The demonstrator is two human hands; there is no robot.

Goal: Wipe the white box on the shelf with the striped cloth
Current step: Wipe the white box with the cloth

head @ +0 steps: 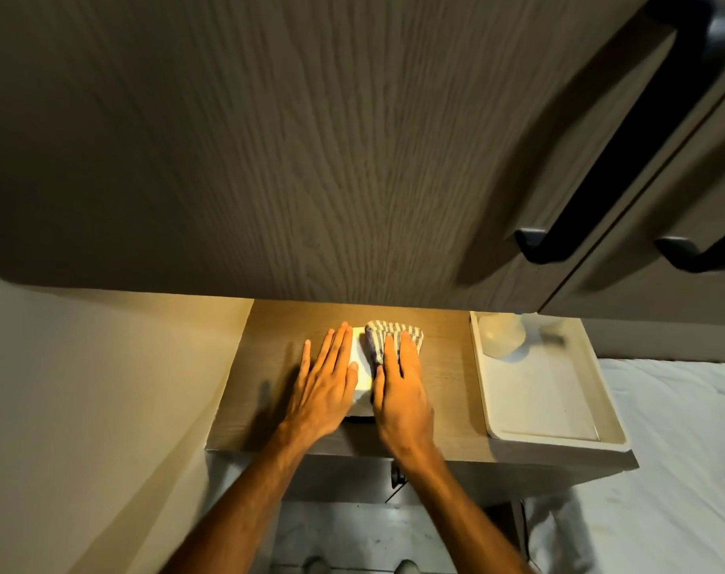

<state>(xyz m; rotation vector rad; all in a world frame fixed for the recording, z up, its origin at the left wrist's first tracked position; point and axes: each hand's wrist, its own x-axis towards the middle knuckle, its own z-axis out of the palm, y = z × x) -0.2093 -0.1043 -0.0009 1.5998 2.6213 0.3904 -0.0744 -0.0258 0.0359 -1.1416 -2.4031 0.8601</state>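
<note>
My left hand [325, 377] lay flat and spread, fingers straight, along the left side of the white box [361, 366], gripping nothing, just bracing. My right hand [398, 381] was also flat and extended, palm down on the striped cloth [387, 337], pressing it onto the right part of the box top rather than pinching it; the cloth bunched out past my fingertips toward the back. The box sat near the middle of the wooden shelf [443, 366], under the warm light from the cupboard [311, 138] overhead, only a narrow strip of its top and front face showing between my hands. Judged it small and light, likely to skid on the smooth wood if pushed from one side only, hence the left hand held against it. Surface looked hard and smooth, probably slippery under the cloth; whether it was card or plastic I could not tell. The cloth was soft, limp and thick enough to fold on itself, so best worked under a flat palm, not held by an edge. To lift or turn the box, the two opposite sides seemed the place to take hold. To the right on the same shelf, well apart from the box, stood a pale tray [613, 432] with a blurred, clear rounded thing in its far corner.
</note>
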